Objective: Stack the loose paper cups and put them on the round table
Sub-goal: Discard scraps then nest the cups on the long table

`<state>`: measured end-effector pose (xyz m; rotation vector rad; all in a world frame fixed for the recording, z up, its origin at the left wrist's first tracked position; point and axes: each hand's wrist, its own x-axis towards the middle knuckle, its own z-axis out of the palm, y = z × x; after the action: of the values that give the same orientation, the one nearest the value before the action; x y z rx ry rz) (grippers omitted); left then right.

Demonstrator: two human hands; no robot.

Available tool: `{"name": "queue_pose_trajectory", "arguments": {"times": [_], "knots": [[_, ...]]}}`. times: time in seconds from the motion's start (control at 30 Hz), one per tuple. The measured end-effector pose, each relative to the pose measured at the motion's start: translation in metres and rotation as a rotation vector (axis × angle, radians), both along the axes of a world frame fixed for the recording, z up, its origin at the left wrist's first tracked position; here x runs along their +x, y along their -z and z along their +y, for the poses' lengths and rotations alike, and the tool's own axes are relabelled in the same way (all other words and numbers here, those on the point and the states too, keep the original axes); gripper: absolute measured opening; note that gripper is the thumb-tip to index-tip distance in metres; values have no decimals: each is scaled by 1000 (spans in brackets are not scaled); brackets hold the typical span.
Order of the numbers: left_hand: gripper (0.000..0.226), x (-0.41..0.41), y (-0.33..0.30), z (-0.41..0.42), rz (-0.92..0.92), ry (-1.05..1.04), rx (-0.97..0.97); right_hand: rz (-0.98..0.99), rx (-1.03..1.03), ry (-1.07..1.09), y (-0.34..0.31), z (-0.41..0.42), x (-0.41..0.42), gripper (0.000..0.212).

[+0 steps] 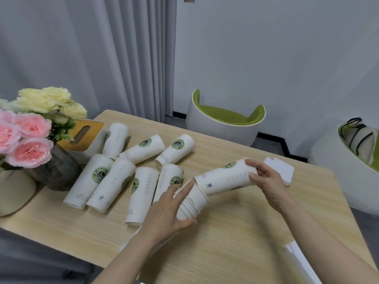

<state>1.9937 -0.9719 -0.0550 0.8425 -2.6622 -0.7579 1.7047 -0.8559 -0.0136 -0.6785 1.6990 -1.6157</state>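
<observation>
At the centre of the frame the left hand (170,210) grips a stack of nested cups (191,206) lying tilted, its open mouth turned toward the right; the fingers curl over the top of the stack and the thumb presses beneath; the lower part of the stack runs down behind the wrist. The right hand (266,181) pinches the rim end of a single cup (224,177), held nearly level, its narrow base meeting the mouth of the stack. The 2 hands are well apart, each clamped on its own cup. On the wooden bench (235,232), left of centre, 7 loose cups (114,184) lie on their sides, some touching. At the far left stand a bouquet (34,124) in a dark vase (59,171) and a tissue box (86,138); a white napkin (281,170) lies just beyond the right hand; a green chair (225,121) sits behind the bench.
</observation>
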Motion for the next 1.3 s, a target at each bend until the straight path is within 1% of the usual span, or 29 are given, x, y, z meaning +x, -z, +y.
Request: {"name": "queue_pose_trajectory", "arguments": {"times": [0.23, 0.4, 0.63, 0.77, 0.83, 1.03, 1.3], "knots": [[98, 13, -7, -3, 55, -39, 103, 28, 15, -56, -12, -13, 19, 35], [97, 25, -11, -4, 51, -61, 125, 32, 9, -188, -17, -30, 49, 33], [98, 35, -15, -5, 44, -72, 93, 0, -33, -378, -17, -45, 89, 32], [98, 35, -18, -4, 54, -73, 83, -33, -4, -493, -17, -48, 107, 38], [100, 36, -18, -3, 54, -77, 82, -49, 15, -532, -15, -50, 116, 38], [105, 42, -18, -5, 50, -91, 76, -116, 15, -564, -3, -54, 143, 37], [110, 45, -18, -6, 56, -134, 98, -138, 20, -574, -1, -58, 163, 40]]}}
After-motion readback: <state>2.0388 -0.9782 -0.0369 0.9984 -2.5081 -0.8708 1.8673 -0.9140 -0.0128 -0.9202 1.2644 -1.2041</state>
